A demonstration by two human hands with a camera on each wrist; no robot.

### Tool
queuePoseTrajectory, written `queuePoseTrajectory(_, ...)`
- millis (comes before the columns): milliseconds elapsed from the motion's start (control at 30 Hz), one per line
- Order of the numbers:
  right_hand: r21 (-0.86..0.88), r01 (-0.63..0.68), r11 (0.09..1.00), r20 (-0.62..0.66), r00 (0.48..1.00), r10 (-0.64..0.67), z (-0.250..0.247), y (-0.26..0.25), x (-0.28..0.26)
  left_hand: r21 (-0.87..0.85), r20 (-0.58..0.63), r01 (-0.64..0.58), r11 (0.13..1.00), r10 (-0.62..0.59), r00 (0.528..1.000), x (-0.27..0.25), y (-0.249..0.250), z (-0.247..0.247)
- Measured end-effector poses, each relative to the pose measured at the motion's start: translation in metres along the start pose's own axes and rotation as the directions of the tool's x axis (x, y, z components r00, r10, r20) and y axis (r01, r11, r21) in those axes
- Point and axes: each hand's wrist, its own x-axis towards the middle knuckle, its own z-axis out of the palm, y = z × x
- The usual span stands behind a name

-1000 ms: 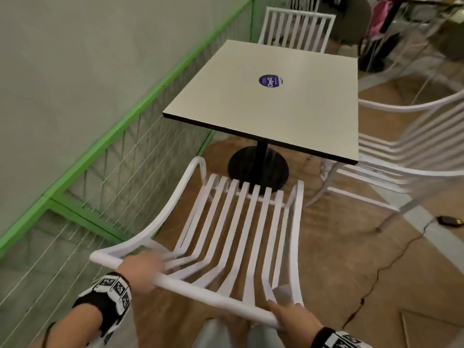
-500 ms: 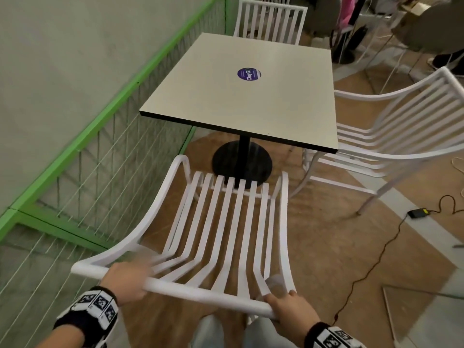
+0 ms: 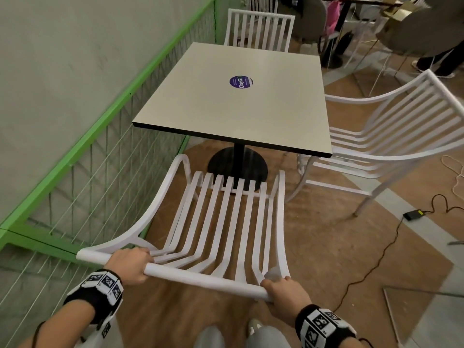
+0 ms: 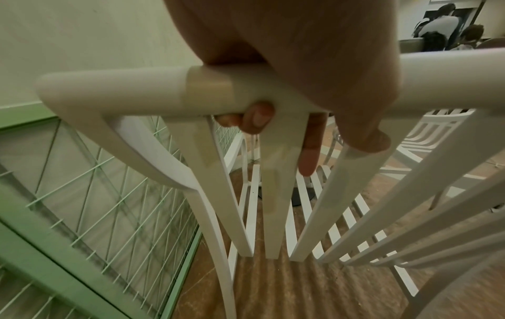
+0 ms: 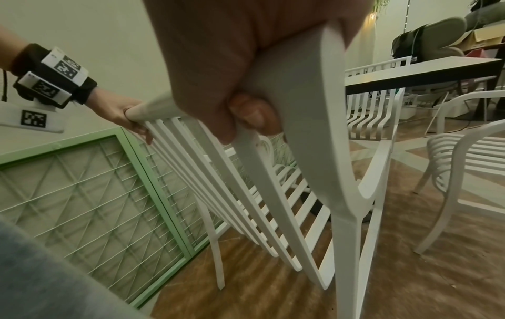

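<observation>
The white chair (image 3: 227, 222) is all smooth painted slats, curving from a round tubular top rail (image 3: 200, 277) down into the seat. It sits just short of the table's (image 3: 200, 114) near edge, seat facing the table's black disc base (image 3: 237, 164). The left hand (image 3: 130, 264) is wrapped over the rail towards the fence side of the table, its fingers (image 4: 256, 117) curled underneath between slats. The right hand (image 3: 285, 291) clasps the rail's other corner, gripping the flat side post. Both hands are knuckles up, forearms reaching towards the table
</observation>
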Motion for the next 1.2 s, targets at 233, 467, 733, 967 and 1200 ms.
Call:
queuePoseTrajectory(233,-0.018,-0.007,1.000,-0.021,1.000,0.006,-0.014,0.001,0.021,0.018,0.006,0.001,1.000,-0.001,1.000,0.023,-0.014,-0.013)
queuePoseTrajectory(467,-0.014,-0.001,1.000,-0.049,0.999,0.000,-0.037,0.013,0.049,0.009,-0.013,0.017,1.000,-0.017,1.000,0.054,-0.026,-0.030)
queuePoseTrajectory(733,-0.013,-0.009,1.000,-0.073,0.997,0.008,-0.060,0.026,0.078,-0.006,-0.027,0.032,0.999,-0.032,0.999,0.087,-0.035,-0.051)
queuePoseTrajectory(967,-0.023,-0.027,0.999,-0.080,0.996,0.025,-0.083,0.044,0.104,-0.018,-0.047,0.041,0.999,-0.042,0.998,0.114,-0.035,-0.074)
queuePoseTrajectory(1200,0.000,-0.030,1.000,-0.087,0.996,0.030,-0.093,0.049,0.123,-0.001,-0.067,0.046,0.999,-0.046,0.997,0.134,-0.043,-0.086)
